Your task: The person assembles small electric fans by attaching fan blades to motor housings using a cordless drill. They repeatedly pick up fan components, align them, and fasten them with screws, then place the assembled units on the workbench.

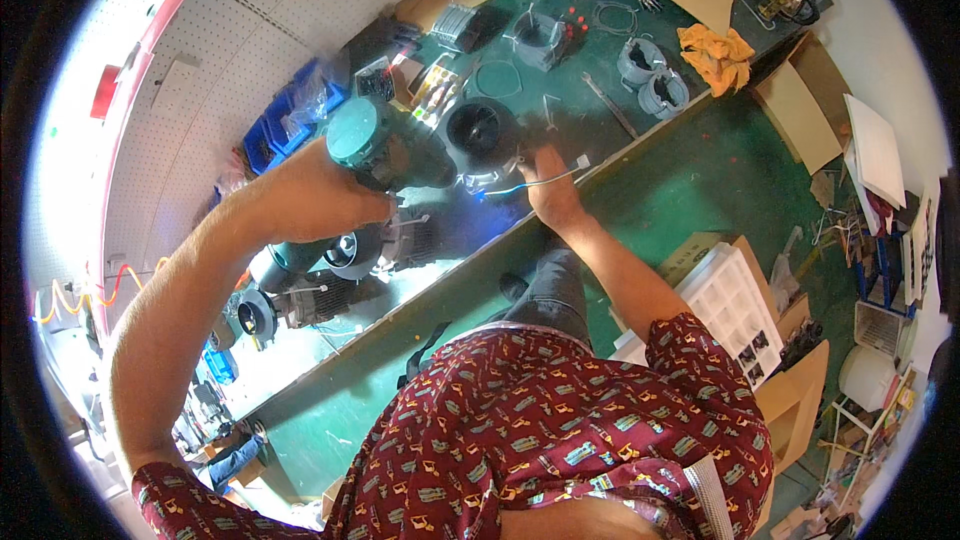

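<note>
My left hand (325,198) is wrapped round a dark cylindrical part with a teal round end (358,130), tilted above the bench. Its dark far end is beside a black round fan housing (480,128) that has a ring-shaped opening facing up. My right hand (548,185) is closed at the near right of that housing; what its fingers grip is hidden. Across the right hand runs a thin light cable (530,185) with a white connector. Just beyond the fingers a small L-shaped metal piece shows. Below my left hand stand finned motors (405,238) with round black fans.
Blue bins (290,120) line the back left of the bench. Grey rings (660,90), an orange cloth (715,58) and a dark grey bag (538,38) lie toward the far right. A white compartment tray (730,310) and cardboard boxes stand on the green floor to my right.
</note>
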### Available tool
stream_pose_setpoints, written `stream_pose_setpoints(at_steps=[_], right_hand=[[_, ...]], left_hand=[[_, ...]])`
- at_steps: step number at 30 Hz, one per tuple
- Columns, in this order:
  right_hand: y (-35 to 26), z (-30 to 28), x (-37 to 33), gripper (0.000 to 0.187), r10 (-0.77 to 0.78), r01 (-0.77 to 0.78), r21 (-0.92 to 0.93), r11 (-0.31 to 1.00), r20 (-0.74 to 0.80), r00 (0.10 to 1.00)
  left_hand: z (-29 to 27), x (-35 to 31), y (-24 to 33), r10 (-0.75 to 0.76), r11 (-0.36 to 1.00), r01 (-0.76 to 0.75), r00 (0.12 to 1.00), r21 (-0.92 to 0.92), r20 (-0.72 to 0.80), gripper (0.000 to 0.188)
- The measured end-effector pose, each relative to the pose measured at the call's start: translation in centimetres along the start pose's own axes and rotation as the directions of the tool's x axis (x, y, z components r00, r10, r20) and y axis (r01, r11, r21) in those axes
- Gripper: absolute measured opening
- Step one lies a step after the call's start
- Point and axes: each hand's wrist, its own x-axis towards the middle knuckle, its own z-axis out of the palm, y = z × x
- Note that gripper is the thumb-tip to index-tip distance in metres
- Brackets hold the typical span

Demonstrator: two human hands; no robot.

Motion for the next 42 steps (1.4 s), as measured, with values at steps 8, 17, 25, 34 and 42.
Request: stream_pose_setpoints(at_steps=[8,17,25,34,42], right_hand=[[-0.7,0.1,-0.2,0.024,-0.008,0.008,-0.027,1.000,-0.002,1.000],[0.0,1.4,-0.8,0.025,0.013,-0.015,-0.065,0.998,-0.039,0.999],[-1.3,1.5,-1.3,0.032,0.071,-0.071,-0.010,0.997,0.008,0.997],[-2.4,-0.1,-0.4,0.027,0.511,-0.579,0.309,0.754,0.277,0.813],[-3.0,-3.4,1.5,0.027,0.539,-0.742,0.619,0.257,0.546,0.642]], left_hand=[[-0.2,-0.1,0.2,-0.189,0.978,0.193,0.981,-0.082,0.054,0.020],[1.0,-0.2,-0.3,-0.219,0.976,0.218,0.974,-0.029,-0.058,0.027],[1.0,-1.2,0.5,-0.213,0.955,0.211,0.977,-0.208,0.014,0.026],[0.5,-3.3,0.1,-0.258,0.947,0.236,0.963,-0.217,-0.080,0.021],[-0.4,-5.4,-0.8,-0.254,0.936,0.220,0.963,-0.276,-0.094,0.031]])
